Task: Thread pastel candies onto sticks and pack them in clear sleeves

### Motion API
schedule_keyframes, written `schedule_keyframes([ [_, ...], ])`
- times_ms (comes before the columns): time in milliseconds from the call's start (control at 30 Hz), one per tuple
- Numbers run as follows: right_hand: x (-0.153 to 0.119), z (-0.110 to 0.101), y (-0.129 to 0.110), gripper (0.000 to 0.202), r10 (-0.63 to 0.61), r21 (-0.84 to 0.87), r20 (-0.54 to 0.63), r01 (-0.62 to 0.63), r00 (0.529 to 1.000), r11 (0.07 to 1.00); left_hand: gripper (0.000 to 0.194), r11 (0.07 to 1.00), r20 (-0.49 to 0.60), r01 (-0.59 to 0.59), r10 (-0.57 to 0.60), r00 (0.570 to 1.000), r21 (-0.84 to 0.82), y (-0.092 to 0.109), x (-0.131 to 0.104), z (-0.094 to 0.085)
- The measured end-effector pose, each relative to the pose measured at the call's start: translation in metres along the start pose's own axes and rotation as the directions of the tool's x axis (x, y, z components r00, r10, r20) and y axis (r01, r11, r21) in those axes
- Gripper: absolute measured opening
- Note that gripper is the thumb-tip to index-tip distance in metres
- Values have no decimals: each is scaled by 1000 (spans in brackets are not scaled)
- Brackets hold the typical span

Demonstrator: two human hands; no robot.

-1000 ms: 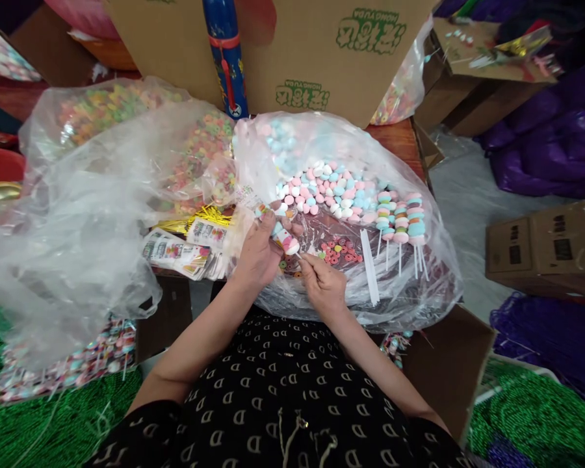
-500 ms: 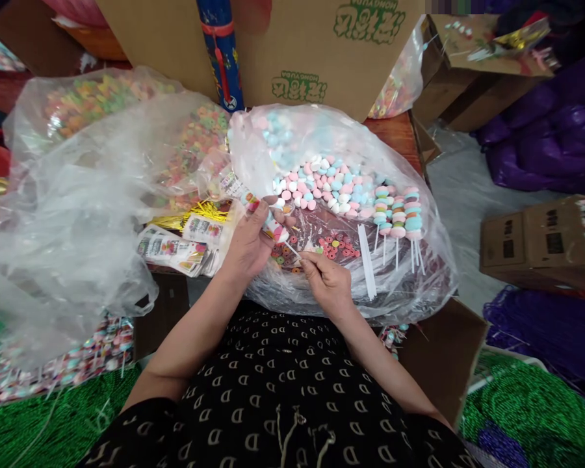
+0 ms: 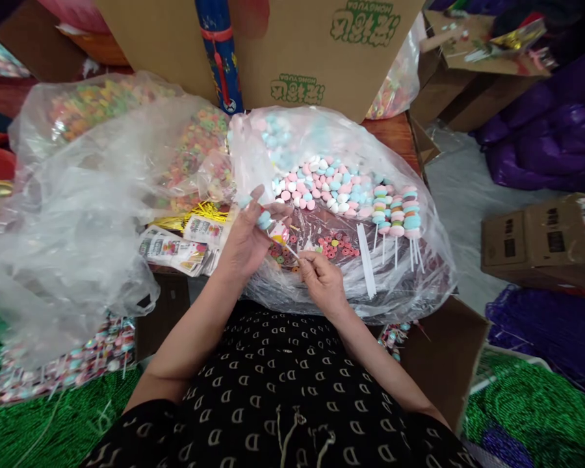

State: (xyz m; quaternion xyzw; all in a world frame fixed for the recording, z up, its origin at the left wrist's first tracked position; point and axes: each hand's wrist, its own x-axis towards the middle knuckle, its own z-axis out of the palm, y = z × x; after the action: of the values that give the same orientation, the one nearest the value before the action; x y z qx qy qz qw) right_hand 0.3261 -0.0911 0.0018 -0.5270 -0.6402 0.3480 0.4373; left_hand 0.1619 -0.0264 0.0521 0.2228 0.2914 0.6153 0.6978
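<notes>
My left hand (image 3: pixel 246 237) holds a candy skewer (image 3: pixel 269 224) of pastel discs, partly inside a small printed wrapper. My right hand (image 3: pixel 322 281) pinches the skewer's white stick end (image 3: pixel 292 252). Both hands work over a clear plastic bag (image 3: pixel 419 273) that holds loose pink, blue and white candies (image 3: pixel 329 185). In the same bag lie three finished skewers (image 3: pixel 397 211), several bare white sticks (image 3: pixel 367 259) and small red ring candies (image 3: pixel 338 247).
Printed wrappers (image 3: pixel 175 250) and gold twist ties (image 3: pixel 202 213) lie left of my hands. A large bag of coloured ring candy (image 3: pixel 127 130) sits at left. Cardboard boxes (image 3: pixel 297 45) stand behind, another box (image 3: pixel 541 244) at right. Green beads (image 3: pixel 531 403) and purple bags (image 3: pixel 550 143) surround.
The skewer has slid further into the wrapper held in my left hand, and my left fingers have opened around its top. My right hand stays on the stick.
</notes>
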Motion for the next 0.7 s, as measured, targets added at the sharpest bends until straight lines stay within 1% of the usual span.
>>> schedule_keyframes([
  [67,0,3,-2,21,-7,-14,7,8,1000,1000,32,1000,-5,-8,8,1000,9,-1,1,2],
  [133,0,6,-4,21,-15,-35,-1,15,1000,999,23,1000,2,5,-5,1000,9,-7,0,5],
  [200,1,8,-7,22,-11,-38,-3,11,1000,999,19,999,6,36,-36,999,16,-15,-3,8],
  [300,4,9,-9,23,26,7,7,-26,1000,1000,21,994,-6,98,-98,995,43,-24,-11,9],
  [367,7,9,-9,25,70,87,17,-71,997,994,29,991,19,117,-119,993,72,-28,-15,7],
  [467,10,8,-7,31,138,231,28,-141,990,963,40,981,81,106,-120,989,161,-31,-18,-2],
  [533,11,7,-5,34,164,287,28,-165,986,944,38,964,87,70,-95,992,255,-33,-17,-11],
  [633,11,6,-3,36,151,289,21,-151,988,946,29,903,85,-8,-32,996,430,-37,-15,-24],
  [700,11,6,-3,34,133,271,20,-134,991,953,28,852,93,-48,-1,996,522,-38,-14,-30],
])
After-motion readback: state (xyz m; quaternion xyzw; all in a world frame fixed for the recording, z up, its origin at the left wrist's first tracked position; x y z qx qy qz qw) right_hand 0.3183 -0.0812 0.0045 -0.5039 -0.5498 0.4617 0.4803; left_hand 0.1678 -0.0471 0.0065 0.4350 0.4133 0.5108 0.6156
